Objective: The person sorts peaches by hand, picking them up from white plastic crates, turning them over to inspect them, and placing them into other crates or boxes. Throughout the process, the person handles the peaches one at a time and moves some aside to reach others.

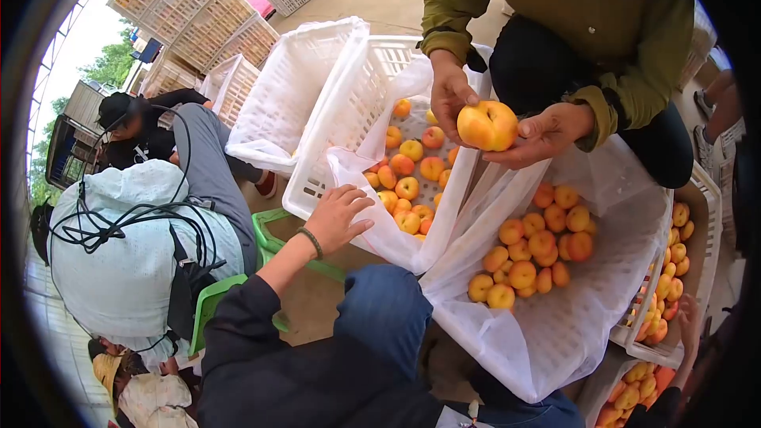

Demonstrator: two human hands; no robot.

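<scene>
My left hand [341, 219], with a dark bracelet at the wrist, is open, fingers spread, at the near edge of a white plastic crate [305, 190]. A thin white liner [396, 239] and yellow-red peaches [407, 188] are inside that crate. At the dim right edge of the view, my right hand [689, 322] looks open, its fingers pointing up beside a crate of peaches [667, 293]; nothing shows in it. Across from me, a person in a green shirt holds a large peach [487, 126] between both hands. Below it, more peaches [544, 247] lie in a second lined crate [590, 341].
An empty lined crate [297, 91] tilts against the first crate. A green plastic stool [208, 309] stands at my left, near a seated person with a pale-covered back [119, 261]. Stacked crates [190, 4] rise behind. Peaches [630, 396] fill another crate at lower right.
</scene>
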